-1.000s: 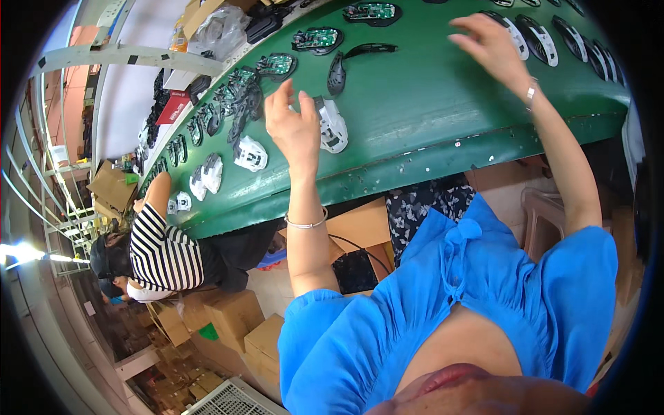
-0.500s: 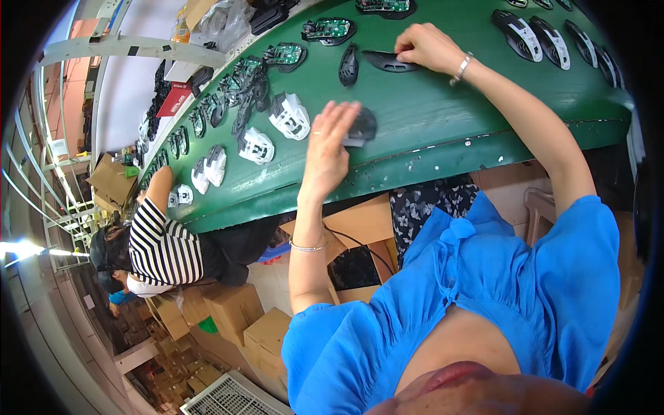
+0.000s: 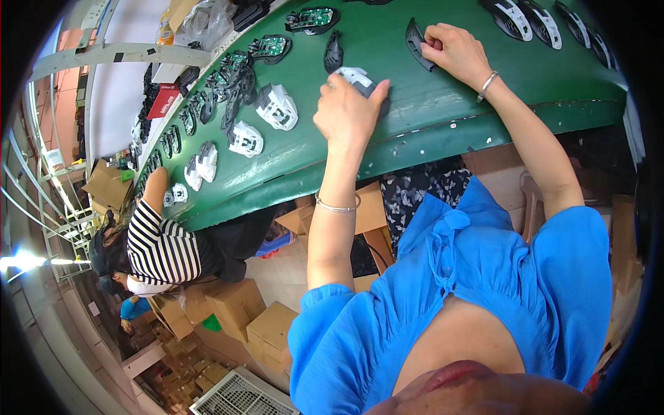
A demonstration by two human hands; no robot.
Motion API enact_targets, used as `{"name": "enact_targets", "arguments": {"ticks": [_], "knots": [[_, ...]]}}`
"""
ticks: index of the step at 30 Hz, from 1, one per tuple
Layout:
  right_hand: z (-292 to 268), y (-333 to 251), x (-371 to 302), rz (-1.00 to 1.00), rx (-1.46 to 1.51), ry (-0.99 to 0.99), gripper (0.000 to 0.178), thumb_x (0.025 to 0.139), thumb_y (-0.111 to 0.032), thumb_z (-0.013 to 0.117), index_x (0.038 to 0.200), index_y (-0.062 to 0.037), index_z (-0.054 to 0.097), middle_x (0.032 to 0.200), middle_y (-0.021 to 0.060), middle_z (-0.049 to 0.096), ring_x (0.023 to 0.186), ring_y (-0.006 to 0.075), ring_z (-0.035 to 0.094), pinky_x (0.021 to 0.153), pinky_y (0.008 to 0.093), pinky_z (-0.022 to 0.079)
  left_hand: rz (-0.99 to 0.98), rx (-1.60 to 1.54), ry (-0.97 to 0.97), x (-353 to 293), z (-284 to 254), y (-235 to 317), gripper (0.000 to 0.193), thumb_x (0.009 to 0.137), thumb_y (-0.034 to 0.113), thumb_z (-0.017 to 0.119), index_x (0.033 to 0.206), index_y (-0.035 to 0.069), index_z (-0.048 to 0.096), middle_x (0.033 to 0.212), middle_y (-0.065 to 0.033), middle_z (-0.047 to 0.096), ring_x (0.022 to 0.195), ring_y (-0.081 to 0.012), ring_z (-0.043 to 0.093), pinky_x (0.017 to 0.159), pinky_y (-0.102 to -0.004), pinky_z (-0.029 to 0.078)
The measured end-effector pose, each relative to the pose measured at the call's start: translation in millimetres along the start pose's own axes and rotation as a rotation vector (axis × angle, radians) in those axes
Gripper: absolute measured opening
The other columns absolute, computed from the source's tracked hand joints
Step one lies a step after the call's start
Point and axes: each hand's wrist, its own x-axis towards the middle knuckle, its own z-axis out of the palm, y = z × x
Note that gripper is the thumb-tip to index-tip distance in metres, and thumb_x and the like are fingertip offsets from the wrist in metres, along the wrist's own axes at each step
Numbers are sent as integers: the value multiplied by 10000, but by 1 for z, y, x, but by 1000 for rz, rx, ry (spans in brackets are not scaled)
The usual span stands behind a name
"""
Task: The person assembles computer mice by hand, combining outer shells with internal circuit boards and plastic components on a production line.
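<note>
My left hand (image 3: 346,111) is closed around a white-and-black computer mouse shell (image 3: 358,80), thumb on its right side, just above the green belt (image 3: 304,162). The palm hides much of the shell. Farther right, my right hand (image 3: 456,57) pinches a thin, curved black mouse side panel (image 3: 417,45), which stands nearly on end in this view. A black perforated mouse piece (image 3: 333,52) lies on the belt between the hands and the circuit-board rows. Left of my left hand rest white mouse shells (image 3: 277,108).
Open mouse bases with green circuit boards (image 3: 312,19) line the belt's far left. Several black-and-white mouse shells (image 3: 541,22) lie at the far right. A person in a striped top (image 3: 164,242) sits at the left, near cardboard boxes (image 3: 236,304) on the floor.
My left hand has moved slightly right and up, and the mouse shell is now in its grip. My right hand has shifted right, turning the side panel from lying flat to upright.
</note>
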Motion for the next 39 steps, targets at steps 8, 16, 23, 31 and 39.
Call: {"name": "enact_targets", "arguments": {"ticks": [8, 16, 23, 31, 39], "knots": [[-16, 18, -12, 45, 560, 80, 226, 829, -234, 657, 787, -13, 630, 614, 16, 562, 541, 101, 515, 518, 245, 411, 57, -1539, -524, 2, 0, -28, 439, 736, 79, 647, 1146, -39, 542, 964, -127, 629, 924, -200, 597, 819, -333, 489], [-48, -67, -48, -226, 918, -14, 99, 833, -71, 674, 820, 14, 624, 728, -8, 566, 619, 38, 515, 549, 194, 412, -56, -1948, -455, -20, -8, 3, 335, 875, 243, 497, 1132, 33, 538, 1036, -110, 613, 900, -197, 623, 778, -384, 540], [-45, -82, -45, -383, 713, -8, 141, 824, -85, 685, 795, 28, 606, 704, 28, 551, 614, 59, 538, 534, 204, 421, 54, -1979, -467, -31, -20, 20, 541, 946, 576, 319, 1073, 86, 510, 926, -43, 583, 871, -137, 607, 654, -298, 550], [-49, -88, -48, -424, 459, -98, 188, 765, -89, 706, 718, 1, 547, 659, 73, 493, 538, 168, 501, 485, 301, 390, 42, -1876, -231, -40, -13, 22, 453, 956, 506, 397, 1117, 86, 445, 946, -7, 514, 827, -78, 521, 703, -224, 469], [-60, -77, -42, -520, 290, -190, 175, 745, -122, 712, 810, -31, 578, 738, 64, 546, 585, 183, 533, 523, 301, 419, 282, -1614, -42, -39, -10, 19, 599, 832, 185, 700, 1250, 20, 304, 1071, -96, 493, 927, -137, 524, 764, -263, 473]]}}
